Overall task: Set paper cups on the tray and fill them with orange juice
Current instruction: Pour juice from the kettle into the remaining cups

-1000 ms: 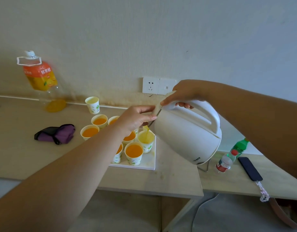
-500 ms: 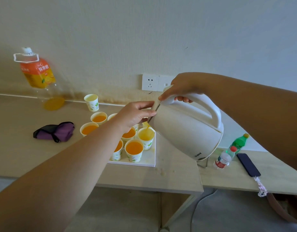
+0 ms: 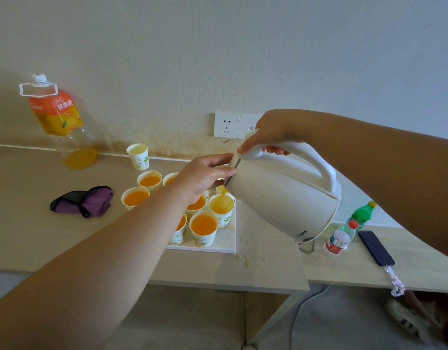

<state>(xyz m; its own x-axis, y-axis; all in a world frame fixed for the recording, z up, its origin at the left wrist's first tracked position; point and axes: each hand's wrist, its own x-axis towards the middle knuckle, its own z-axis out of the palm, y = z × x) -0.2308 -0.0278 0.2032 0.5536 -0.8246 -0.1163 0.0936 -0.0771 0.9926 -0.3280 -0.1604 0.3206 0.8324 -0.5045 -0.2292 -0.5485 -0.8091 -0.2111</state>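
- The right hand (image 3: 276,132) is wrapped round the top of the handle of a white kettle (image 3: 286,195). Its thumb reaches forward onto the lid, and it holds the kettle tilted spout-down to the left.
- The left hand (image 3: 202,178) meets the kettle from the other side, thumb and fingers pinching the front edge of the lid just above the spout.
- A thin stream of orange juice (image 3: 225,192) falls from the spout, directly below the left hand's fingers, into the back right cup (image 3: 221,210) on the white tray (image 3: 226,245). This cup is partly filled and paler than the rest.
- More paper cups (image 3: 204,227) full of juice stand close together on the tray, beneath the left wrist and forearm, which hide some of them and the tray's left edge.
- Two filled cups (image 3: 135,198) sit further left, and one cup (image 3: 138,156) stands apart near the wall.
- Small splashes (image 3: 245,260) lie on the worktop (image 3: 28,223) just off the tray's front right corner.
- A large juice bottle (image 3: 58,120) stands at the far left by the wall, with a purple pouch (image 3: 82,202) in front of it.
- Right of the kettle are a green bottle (image 3: 361,213), a small red-capped bottle (image 3: 340,238) and a phone (image 3: 375,247).
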